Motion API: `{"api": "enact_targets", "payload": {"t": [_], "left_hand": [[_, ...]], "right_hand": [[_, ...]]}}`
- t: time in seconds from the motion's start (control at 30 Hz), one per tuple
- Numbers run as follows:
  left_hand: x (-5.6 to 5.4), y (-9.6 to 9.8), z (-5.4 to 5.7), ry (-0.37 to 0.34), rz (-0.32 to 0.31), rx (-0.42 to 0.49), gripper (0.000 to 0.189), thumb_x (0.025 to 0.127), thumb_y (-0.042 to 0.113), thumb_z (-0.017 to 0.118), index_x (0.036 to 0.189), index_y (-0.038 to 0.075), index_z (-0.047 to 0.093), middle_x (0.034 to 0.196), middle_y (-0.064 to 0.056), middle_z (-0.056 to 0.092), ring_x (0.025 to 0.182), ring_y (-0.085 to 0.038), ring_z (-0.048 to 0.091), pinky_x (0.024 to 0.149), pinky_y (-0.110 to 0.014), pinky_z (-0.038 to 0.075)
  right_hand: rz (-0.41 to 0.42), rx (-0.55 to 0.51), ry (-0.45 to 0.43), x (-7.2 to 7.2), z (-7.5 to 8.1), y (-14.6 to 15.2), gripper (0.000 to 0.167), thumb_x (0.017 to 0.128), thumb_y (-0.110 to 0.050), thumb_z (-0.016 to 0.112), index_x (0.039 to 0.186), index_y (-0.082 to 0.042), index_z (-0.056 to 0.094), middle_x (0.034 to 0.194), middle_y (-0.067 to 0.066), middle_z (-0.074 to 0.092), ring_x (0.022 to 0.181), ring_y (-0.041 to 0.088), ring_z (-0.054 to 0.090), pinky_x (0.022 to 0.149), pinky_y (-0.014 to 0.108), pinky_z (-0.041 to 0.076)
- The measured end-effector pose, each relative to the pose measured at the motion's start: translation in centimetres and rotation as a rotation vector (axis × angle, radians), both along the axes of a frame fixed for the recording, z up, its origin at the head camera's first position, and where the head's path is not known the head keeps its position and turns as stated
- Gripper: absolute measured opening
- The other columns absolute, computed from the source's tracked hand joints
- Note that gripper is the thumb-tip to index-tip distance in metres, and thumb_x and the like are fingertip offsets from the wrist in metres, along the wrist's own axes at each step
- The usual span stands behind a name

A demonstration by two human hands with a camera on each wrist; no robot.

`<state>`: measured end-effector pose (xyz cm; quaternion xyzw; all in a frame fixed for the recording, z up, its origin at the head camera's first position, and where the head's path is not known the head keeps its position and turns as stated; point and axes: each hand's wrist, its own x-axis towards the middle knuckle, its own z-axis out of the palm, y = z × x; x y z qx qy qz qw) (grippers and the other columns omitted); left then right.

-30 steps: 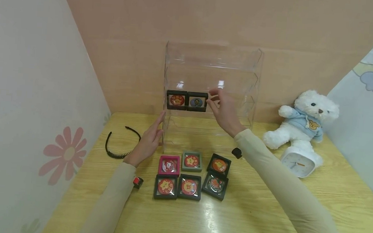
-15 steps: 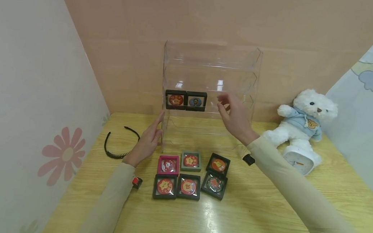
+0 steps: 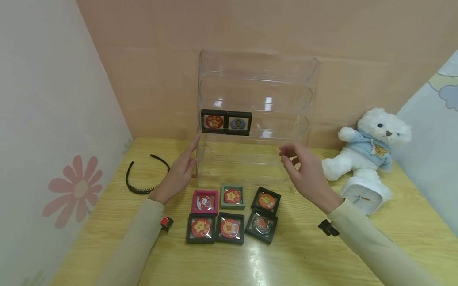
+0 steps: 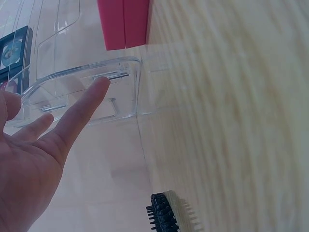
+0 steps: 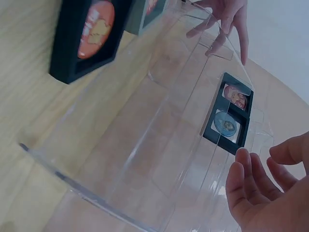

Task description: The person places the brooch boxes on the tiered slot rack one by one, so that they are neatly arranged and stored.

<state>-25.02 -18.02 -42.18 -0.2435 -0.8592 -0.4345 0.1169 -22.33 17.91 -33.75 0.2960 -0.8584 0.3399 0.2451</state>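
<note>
A clear acrylic tiered display rack (image 3: pixel 257 80) stands against the wall. On one of its middle tiers, at the left end, two black-framed badge cases sit side by side: one with a red badge (image 3: pixel 214 121), one with a blue badge (image 3: pixel 238 123). My left hand (image 3: pixel 178 175) rests its straight fingers on the rack's left side panel. In front of the rack's lower right my right hand (image 3: pixel 306 172) hovers with loosely bent fingers, holding nothing. On the table before the rack lie several more badge cases, among them a pink one (image 3: pixel 204 202) and a green one (image 3: pixel 233 197).
A black toothed headband (image 3: pixel 142 190) lies left of the rack. On the right, a white teddy bear (image 3: pixel 376 140) in a blue top sits behind a white alarm clock (image 3: pixel 362 196). Walls border the wooden table (image 3: pixel 304 263) at the back and sides.
My right hand has drawn away from the blue-badge case, moving down and to the right. The left hand stays at the rack's side, and both cases remain on the tier.
</note>
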Motion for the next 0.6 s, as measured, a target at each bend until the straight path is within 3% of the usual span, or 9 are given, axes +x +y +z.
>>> {"api": "enact_targets", "payload": {"t": [0.3,0.6], "left_hand": [[0.0,-0.1,-0.2,0.0,-0.01,0.004,0.064,0.111,0.018,0.036,0.164,0.033,0.002,0.167,-0.001,0.018,0.148,-0.029,0.027,0.116,-0.056,0.028],[-0.3,-0.1,-0.2,-0.006,0.004,0.006,0.069,0.111,0.01,0.039,0.164,0.033,0.002,0.166,-0.005,0.02,0.148,-0.03,0.028,0.116,-0.056,0.028]], "right_hand": [[-0.021,0.077,-0.087,4.1,-2.8,2.4,0.017,0.097,0.001,0.065,0.113,-0.006,0.065,0.098,-0.001,0.068,0.086,0.012,0.063,0.066,0.027,0.052],[-0.016,0.077,-0.3,7.9,-5.7,3.9,0.015,0.1,-0.004,0.063,0.115,-0.005,0.063,0.099,0.003,0.067,0.085,0.01,0.063,0.065,0.024,0.052]]}}
